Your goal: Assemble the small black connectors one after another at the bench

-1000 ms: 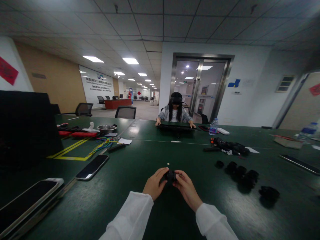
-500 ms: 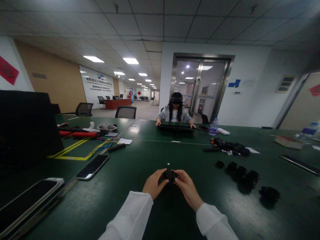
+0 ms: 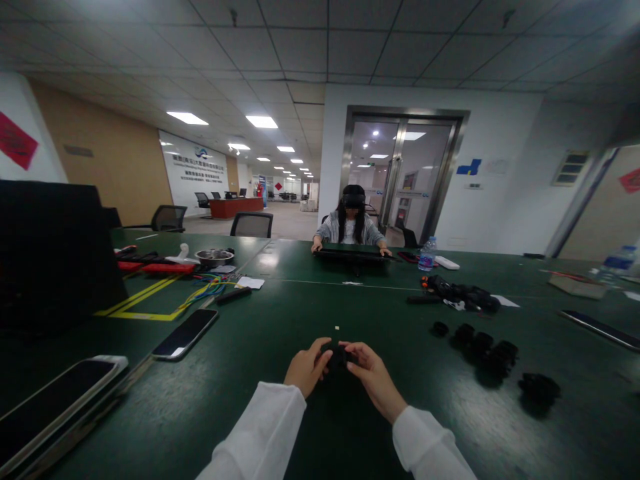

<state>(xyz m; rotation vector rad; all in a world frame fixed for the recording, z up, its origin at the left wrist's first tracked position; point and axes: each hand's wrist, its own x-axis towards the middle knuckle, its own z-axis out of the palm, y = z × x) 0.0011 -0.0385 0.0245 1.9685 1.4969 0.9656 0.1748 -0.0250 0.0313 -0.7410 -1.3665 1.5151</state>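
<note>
Between my hands, low in the middle of the head view, is a small black part [image 3: 339,357] just above the green table [image 3: 280,320]. My left hand [image 3: 309,369] grips it from the left, thumb and fingers closed. From the right, my right hand [image 3: 373,375] pinches it between thumb and fingers. The part's details are too dark to make out. A tiny pale piece [image 3: 337,328] lies just beyond it.
Several black parts [image 3: 483,345] lie at the right, another [image 3: 539,389] nearer. Two phones [image 3: 186,335] [image 3: 57,400] and a black box [image 3: 55,253] stand left. Across the table sits a person [image 3: 350,223] behind a dark panel [image 3: 355,255], beside a bottle [image 3: 427,254].
The black part has turned slightly between my hands. My left thumb and my right fingers have shifted a little on it.
</note>
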